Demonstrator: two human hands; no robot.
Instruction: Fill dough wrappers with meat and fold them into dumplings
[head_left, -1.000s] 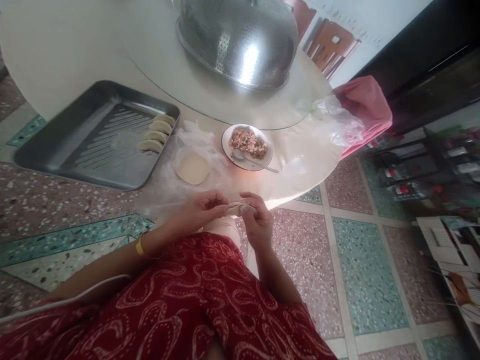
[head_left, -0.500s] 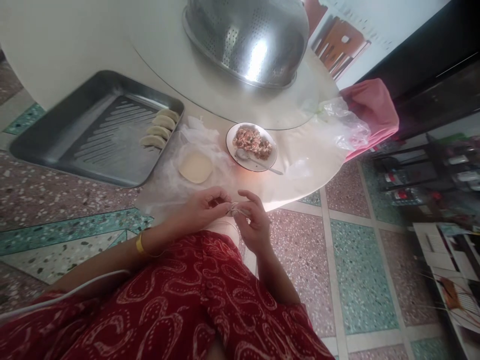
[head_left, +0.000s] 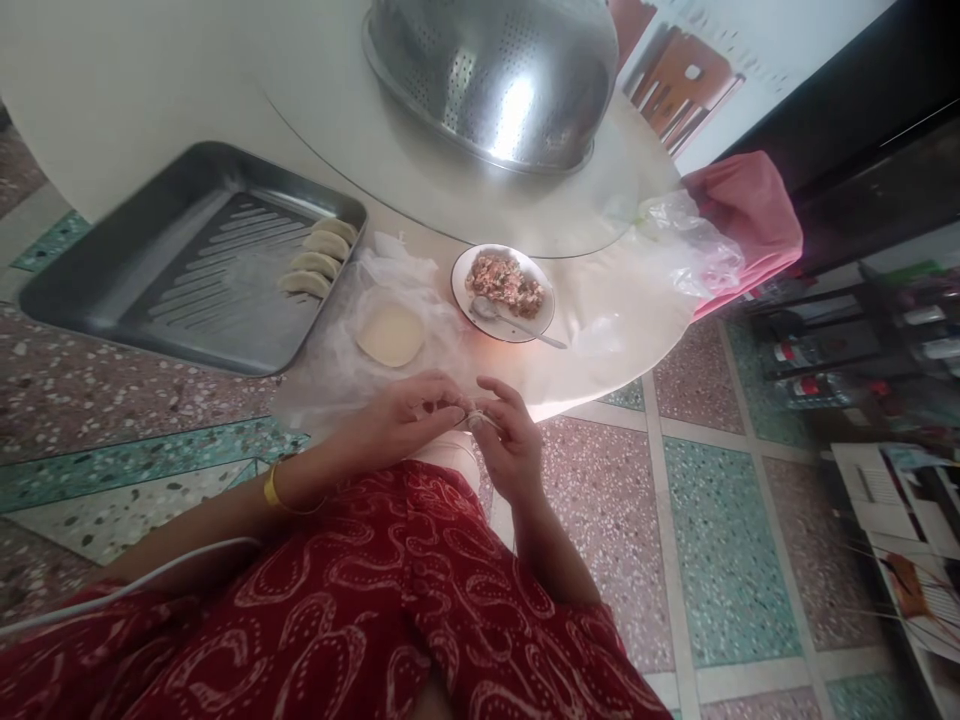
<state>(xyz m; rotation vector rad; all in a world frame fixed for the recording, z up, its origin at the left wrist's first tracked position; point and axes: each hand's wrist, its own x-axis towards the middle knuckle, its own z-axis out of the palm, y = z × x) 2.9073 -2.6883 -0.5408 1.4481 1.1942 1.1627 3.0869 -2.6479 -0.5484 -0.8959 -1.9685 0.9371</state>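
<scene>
Both hands meet at the near edge of the round white table. My left hand and my right hand pinch one small folded dumpling between their fingertips; most of it is hidden by the fingers. Just beyond the hands a stack of round dough wrappers lies on clear plastic. A white plate of minced filling with a spoon stands to the right of the wrappers. Several folded dumplings lie in a row at the right end of a metal tray.
An upturned perforated steel bowl sits on the raised centre disc of the table. A crumpled clear bag and a pink cloth lie at the table's right edge. Shelves with bottles stand to the right on the terrazzo floor.
The dumpling has been turned and squeezed narrower between the fingertips. The hands stay at the table's near edge; the view has shifted slightly.
</scene>
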